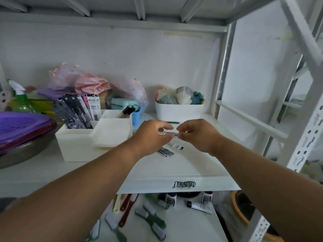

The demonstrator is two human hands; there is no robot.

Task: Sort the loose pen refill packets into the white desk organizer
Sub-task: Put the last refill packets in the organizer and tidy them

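Note:
A slim pen refill packet is held level above the shelf, between both hands. My left hand pinches its left end and my right hand pinches its right end. Under the hands, more loose refill packets lie flat on the white shelf. The white desk organizer stands to the left of the hands. Its back left compartment holds several upright refill packets. The low front compartment next to my left hand looks empty.
A white bin of cloth items stands behind the hands. Plastic bags and a small blue basket sit behind the organizer. Purple lids over a metal bowl fill the left. Brushes lie on the lower shelf.

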